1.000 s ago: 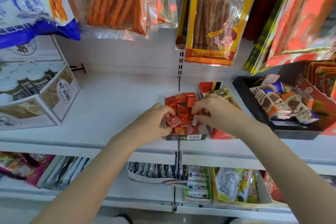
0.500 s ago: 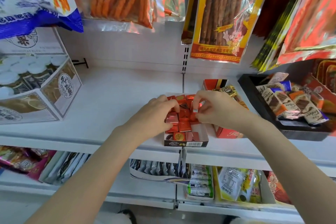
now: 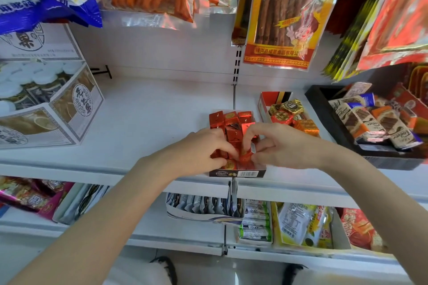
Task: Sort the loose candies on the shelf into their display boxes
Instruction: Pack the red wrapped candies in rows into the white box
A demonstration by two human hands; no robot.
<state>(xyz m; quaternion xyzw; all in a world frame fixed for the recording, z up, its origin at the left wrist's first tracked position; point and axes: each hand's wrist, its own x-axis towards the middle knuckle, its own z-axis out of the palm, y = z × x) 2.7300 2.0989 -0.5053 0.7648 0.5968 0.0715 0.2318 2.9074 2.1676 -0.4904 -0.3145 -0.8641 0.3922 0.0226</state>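
Far left on the white shelf (image 3: 150, 109) there's a big printed carton (image 3: 53, 109), and between it and the candy there's a wide stretch of bare shelf, so plenty of room on that side. The person's left hand (image 3: 196, 152) comes in over the left edge of the small candy box (image 3: 238, 172), fingers curled down onto the red square candies (image 3: 231, 122) packed inside; can't tell if it's actually pinching one. The box sits right at the shelf's front lip, its back rows still showing past the fingers. The right hand (image 3: 280, 146) is just beside the left, thumb and fingers pinching one red candy (image 3: 245, 157) over the front of the box. Just behind it is a red box (image 3: 266, 99) with gold and orange wrapped sweets (image 3: 289, 109), pretty tight there. Further right, a black tray (image 3: 324, 109) of chocolate bars (image 3: 368, 122). Hanging snack bags (image 3: 280, 14) crowd the space overhead.
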